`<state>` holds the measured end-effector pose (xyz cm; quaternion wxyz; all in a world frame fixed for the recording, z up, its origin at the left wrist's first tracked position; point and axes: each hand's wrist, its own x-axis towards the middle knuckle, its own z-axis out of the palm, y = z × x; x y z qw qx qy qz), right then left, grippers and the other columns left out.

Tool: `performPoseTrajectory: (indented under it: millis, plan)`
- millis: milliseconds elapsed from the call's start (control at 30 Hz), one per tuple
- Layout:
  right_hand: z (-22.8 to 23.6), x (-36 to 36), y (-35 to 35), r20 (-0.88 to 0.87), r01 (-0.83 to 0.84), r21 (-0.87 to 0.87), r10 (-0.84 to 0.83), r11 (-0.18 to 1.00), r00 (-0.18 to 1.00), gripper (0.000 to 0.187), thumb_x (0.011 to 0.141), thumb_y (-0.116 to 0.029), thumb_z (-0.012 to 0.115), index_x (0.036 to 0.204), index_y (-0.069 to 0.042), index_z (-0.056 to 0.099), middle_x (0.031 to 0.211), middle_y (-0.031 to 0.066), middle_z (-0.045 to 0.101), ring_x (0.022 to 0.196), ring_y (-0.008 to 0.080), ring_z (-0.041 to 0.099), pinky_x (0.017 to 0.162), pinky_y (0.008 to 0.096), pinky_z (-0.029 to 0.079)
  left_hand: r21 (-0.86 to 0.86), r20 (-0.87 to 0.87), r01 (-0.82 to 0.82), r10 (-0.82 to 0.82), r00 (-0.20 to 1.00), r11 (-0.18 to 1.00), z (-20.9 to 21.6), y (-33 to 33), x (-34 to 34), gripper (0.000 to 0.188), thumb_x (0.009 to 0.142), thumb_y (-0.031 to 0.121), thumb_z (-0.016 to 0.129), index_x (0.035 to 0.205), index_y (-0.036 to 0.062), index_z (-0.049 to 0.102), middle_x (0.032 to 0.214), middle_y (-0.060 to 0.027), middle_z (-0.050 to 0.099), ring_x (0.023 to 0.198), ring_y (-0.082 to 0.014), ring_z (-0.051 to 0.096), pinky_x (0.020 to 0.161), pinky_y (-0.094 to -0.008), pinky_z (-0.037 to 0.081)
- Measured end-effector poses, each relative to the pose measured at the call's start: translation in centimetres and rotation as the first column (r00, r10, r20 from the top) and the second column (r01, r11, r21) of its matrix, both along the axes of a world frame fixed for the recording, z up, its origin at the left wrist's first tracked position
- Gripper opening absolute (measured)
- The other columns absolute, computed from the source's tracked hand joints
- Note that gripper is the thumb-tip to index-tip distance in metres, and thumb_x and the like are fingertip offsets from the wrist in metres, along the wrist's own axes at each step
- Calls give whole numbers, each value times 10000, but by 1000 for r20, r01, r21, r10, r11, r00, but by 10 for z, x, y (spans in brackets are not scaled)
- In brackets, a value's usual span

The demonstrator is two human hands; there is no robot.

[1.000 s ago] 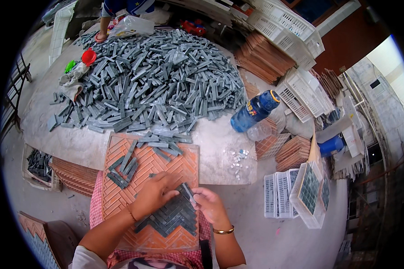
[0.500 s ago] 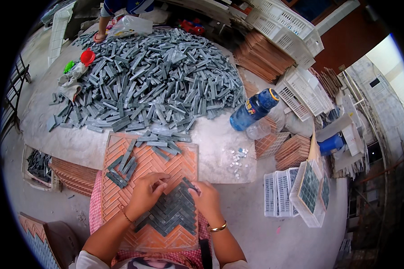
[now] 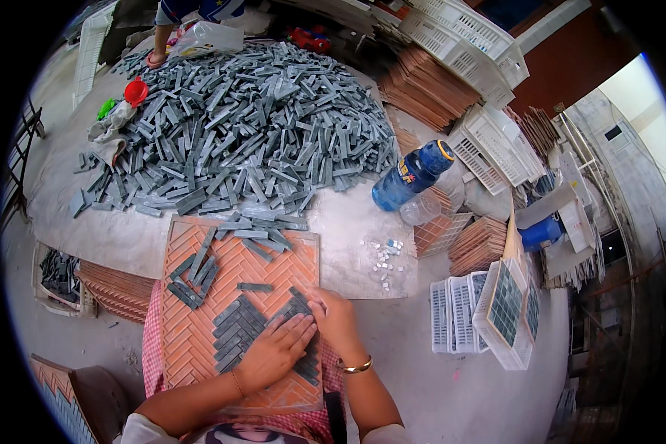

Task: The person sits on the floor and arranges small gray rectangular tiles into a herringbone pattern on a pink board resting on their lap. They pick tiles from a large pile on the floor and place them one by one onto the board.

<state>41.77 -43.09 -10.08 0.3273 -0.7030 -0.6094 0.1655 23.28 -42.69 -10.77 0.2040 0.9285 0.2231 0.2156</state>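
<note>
An orange mould board (image 3: 192, 337) with herringbone grooves rests in front of me, partly filled with dark grey stone strips (image 3: 237, 325). My left hand (image 3: 277, 351) lies flat over the filled part, its fingers stretched toward the right edge. Beside it, my right hand (image 3: 334, 318) has its fingers bent together at the upper right end of the pattern, against a strip (image 3: 300, 302); whether anything is between them is hidden. One loose strip (image 3: 255, 287) lies just above the laid ones. More loose strips (image 3: 192, 281) are bunched at the board's upper left.
A big heap of grey strips (image 3: 251, 126) covers the table beyond the board. To its right stand a blue bottle (image 3: 411, 177) and scattered small white pieces (image 3: 386, 255). White crates (image 3: 459, 314) and stacked orange boards (image 3: 429, 89) are on the right. Another person's hand (image 3: 155, 59) is at the far left.
My left hand has come down and right from above the pattern to lie flat on it, uncovering a loose strip. The right hand has shifted slightly upward. The whole view has moved a little.
</note>
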Motion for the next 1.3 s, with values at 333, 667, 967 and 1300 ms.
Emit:
performPoseTrajectory:
  millis: [333,667,967,1300]
  plan:
    - [28,27,-33,-59,6,41,-4,999,998,149,843,-42,641,980,2,675,880,153,683,756,259,665,682,316,510,85,-210,-79,95,973,993,4,-20,22,703,860,438,575,1381,-12,428,1453,-147,414,1350,-274,375,1125,-518,220]
    - [28,-31,61,145,-77,294,35,953,989,209,801,-79,680,1004,-31,666,1007,143,656,930,361,621,771,401,510,21,125,-417,412,903,909,34,36,-31,318,777,127,657,1072,22,604,1103,-122,576,1031,-300,529,917,-390,426]
    - [28,-22,55,8,-122,87,122,989,993,211,791,-71,683,997,-31,667,920,149,636,831,328,624,718,394,495,-8,88,-362,361,928,932,19,50,-63,138,757,113,663,863,43,609,872,-100,550,869,-285,533,778,-360,459]
    - [21,-3,4,-10,-35,-23,35,999,999,206,780,-47,705,985,-35,687,826,101,631,662,199,598,604,300,477,-90,69,-356,362,929,930,12,37,-32,193,773,129,662,913,33,572,852,-117,558,836,-290,547,749,-371,473]
